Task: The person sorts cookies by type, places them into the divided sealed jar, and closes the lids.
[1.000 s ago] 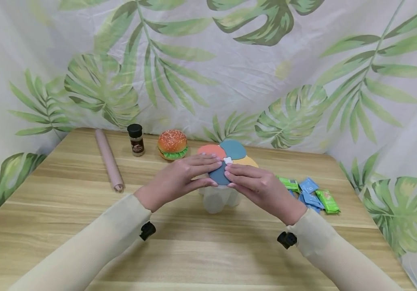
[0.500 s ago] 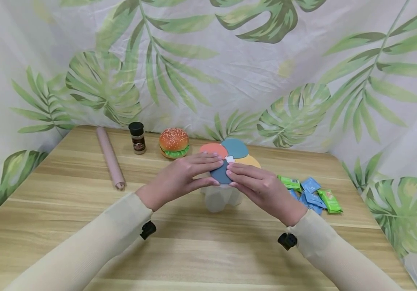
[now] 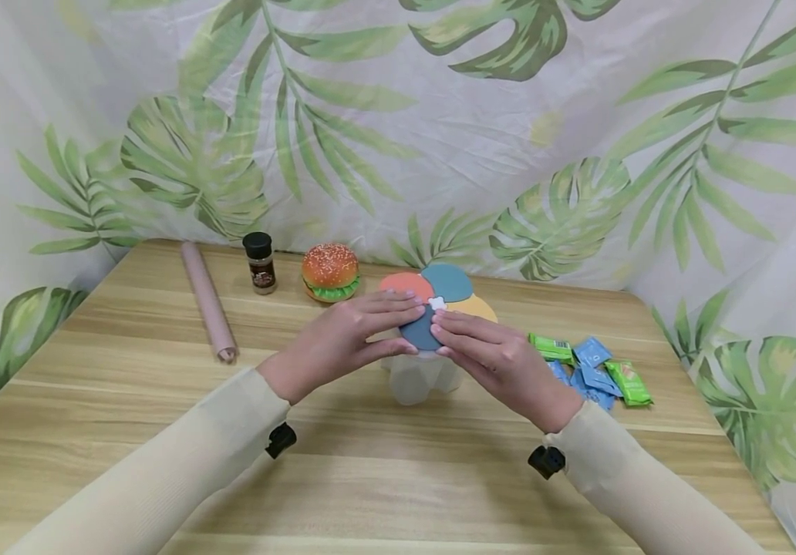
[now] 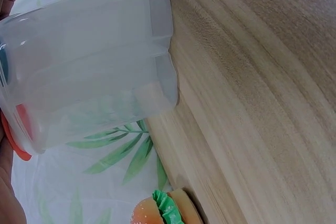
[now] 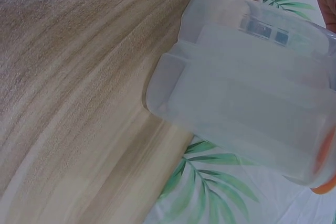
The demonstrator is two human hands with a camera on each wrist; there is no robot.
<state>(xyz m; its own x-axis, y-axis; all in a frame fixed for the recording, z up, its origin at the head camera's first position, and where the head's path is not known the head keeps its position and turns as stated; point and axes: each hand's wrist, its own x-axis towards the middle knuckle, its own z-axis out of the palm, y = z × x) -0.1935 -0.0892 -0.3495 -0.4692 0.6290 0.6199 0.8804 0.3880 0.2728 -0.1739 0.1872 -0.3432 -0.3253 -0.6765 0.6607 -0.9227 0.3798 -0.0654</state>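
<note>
A translucent, lobed plastic canister [image 3: 415,381] stands upright on the wooden table, topped by a flower-shaped lid [image 3: 420,331] with coral, teal, yellow and dark blue petals round a small white centre. My left hand [image 3: 342,335] lies over the lid's left side, fingers extended across its top and thumb at the front rim. From the right, my right hand [image 3: 502,358] rests on the lid in the same way, its fingertips by the white centre. Both wrist views show the canister's see-through walls, and part of the left hand [image 4: 8,198] appears in the left one.
Behind to the left stand a toy hamburger [image 3: 331,272], a black-capped seasoning jar [image 3: 260,264] and a rolled pink mat [image 3: 209,302]. Several green and blue packets [image 3: 595,374] lie in a heap right of the canister. A leaf-patterned curtain [image 3: 370,116] hangs behind the table.
Hands, lid and canister keep their places on the table; the head view has only shifted slightly.
</note>
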